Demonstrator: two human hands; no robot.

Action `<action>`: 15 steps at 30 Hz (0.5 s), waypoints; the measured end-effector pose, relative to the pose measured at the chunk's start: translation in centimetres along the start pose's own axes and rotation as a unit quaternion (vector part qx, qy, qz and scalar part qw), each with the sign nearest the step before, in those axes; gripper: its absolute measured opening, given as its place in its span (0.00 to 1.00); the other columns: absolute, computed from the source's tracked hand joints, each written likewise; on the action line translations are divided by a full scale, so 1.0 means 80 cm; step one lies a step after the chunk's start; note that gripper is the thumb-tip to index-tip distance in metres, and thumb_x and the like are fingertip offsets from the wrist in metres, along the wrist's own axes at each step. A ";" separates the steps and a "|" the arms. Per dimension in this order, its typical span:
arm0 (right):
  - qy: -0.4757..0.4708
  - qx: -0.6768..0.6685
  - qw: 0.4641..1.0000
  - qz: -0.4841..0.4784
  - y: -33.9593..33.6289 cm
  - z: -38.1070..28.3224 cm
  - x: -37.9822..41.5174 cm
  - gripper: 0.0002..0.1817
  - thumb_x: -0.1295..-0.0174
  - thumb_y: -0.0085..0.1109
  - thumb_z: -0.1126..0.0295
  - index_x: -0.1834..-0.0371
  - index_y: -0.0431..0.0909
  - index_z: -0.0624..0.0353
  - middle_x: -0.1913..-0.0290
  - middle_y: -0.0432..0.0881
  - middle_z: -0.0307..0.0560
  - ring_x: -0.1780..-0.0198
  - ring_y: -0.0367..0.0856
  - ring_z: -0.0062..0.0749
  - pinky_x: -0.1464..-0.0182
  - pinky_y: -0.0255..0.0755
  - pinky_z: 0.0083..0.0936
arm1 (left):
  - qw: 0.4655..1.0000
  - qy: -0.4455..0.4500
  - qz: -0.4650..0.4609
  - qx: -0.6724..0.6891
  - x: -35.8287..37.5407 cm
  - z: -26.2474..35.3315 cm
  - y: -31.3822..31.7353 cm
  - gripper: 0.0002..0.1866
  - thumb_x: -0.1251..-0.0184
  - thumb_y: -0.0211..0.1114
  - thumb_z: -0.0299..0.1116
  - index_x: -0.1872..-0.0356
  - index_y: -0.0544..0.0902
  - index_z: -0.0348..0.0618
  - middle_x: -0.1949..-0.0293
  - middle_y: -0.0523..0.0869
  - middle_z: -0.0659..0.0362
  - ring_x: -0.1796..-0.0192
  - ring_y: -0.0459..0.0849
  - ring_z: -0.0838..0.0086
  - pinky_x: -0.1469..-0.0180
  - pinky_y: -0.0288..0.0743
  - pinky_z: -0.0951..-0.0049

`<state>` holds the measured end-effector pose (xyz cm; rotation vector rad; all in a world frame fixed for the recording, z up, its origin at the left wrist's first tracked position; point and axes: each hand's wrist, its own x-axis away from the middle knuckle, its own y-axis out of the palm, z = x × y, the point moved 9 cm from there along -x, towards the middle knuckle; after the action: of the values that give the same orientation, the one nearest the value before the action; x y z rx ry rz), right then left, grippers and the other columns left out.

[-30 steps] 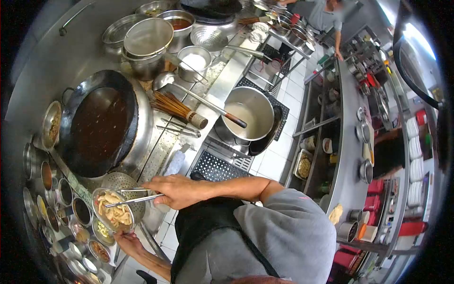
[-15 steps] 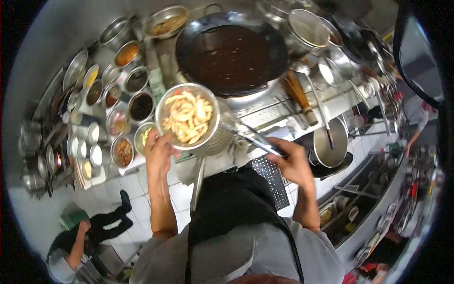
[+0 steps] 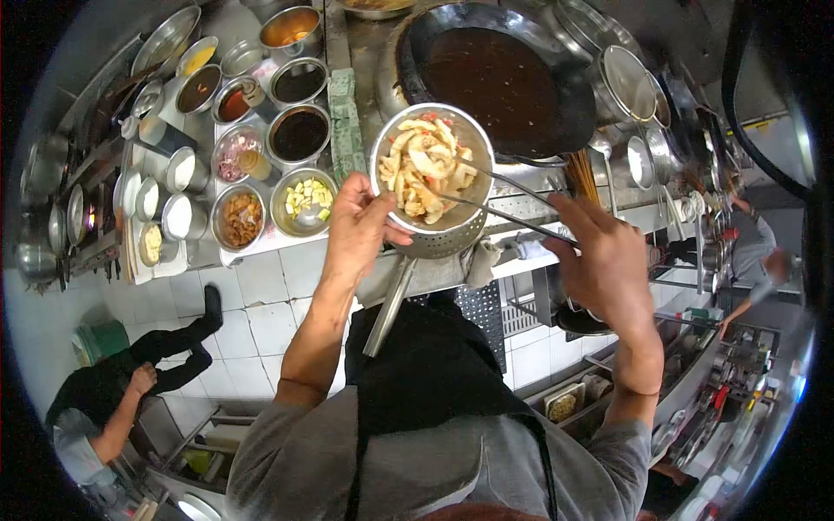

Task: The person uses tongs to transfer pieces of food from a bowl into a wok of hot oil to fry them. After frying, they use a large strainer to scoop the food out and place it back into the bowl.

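My left hand [image 3: 363, 221] is closed on the rim of a metal bowl [image 3: 382, 156], thumb on the inner side. Pale sliced pieces with small red bits [image 3: 426, 165] fill the bowl. From the right, my right hand [image 3: 599, 256] grips a pair of thin dark tongs [image 3: 521, 217], or similar utensils, whose tips reach into the food. Below the bowl sits a perforated strainer [image 3: 447, 243] with a metal handle [image 3: 391, 304] pointing toward me. A large black wok [image 3: 569, 113] of dark liquid [image 3: 491, 82] stands just beyond.
Several bowls of sauces and ingredients stand at the left, among them diced green-yellow pieces [image 3: 306, 198] and dark sauce [image 3: 300, 135]. Ladles and strainers [image 3: 627, 82] are at the right. One person [image 3: 130, 391] is at the lower left, another [image 3: 760, 260] at the far right.
The view has shifted, so the counter items appear further right. The tongs' tips now reach into the food; before, they were at the bowl's right side. Their arms now look spread apart.
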<state>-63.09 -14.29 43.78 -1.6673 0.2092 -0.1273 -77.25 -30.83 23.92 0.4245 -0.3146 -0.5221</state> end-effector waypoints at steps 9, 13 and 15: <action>-0.079 0.099 0.990 0.064 0.008 0.006 -0.044 0.15 0.48 0.64 0.70 0.56 0.79 0.55 0.65 0.82 0.46 0.70 0.84 0.46 0.71 0.77 0.40 | 0.998 0.000 0.039 0.050 0.001 -0.020 0.002 0.05 0.35 0.55 0.20 0.66 0.68 0.39 0.70 0.79 0.53 0.79 0.83 0.72 0.82 0.83 0.76; -0.040 0.071 0.993 0.083 -0.023 0.042 -0.054 0.15 0.48 0.65 0.70 0.55 0.82 0.53 0.62 0.84 0.48 0.66 0.84 0.50 0.64 0.77 0.41 | 0.994 0.000 0.097 0.050 -0.009 -0.043 -0.007 0.05 0.37 0.55 0.19 0.67 0.68 0.38 0.70 0.78 0.53 0.79 0.83 0.72 0.82 0.84 0.75; -0.038 0.062 0.992 0.105 -0.030 0.067 -0.069 0.16 0.49 0.65 0.69 0.55 0.83 0.52 0.61 0.84 0.52 0.64 0.84 0.51 0.61 0.77 0.42 | 0.993 0.012 0.105 0.051 -0.009 -0.051 -0.006 0.05 0.38 0.55 0.19 0.67 0.68 0.38 0.71 0.78 0.54 0.79 0.83 0.72 0.82 0.84 0.75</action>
<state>-67.23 -7.67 45.77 -1.5136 0.3119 0.0804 -76.46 -29.57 20.06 0.4905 -0.3603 -0.2964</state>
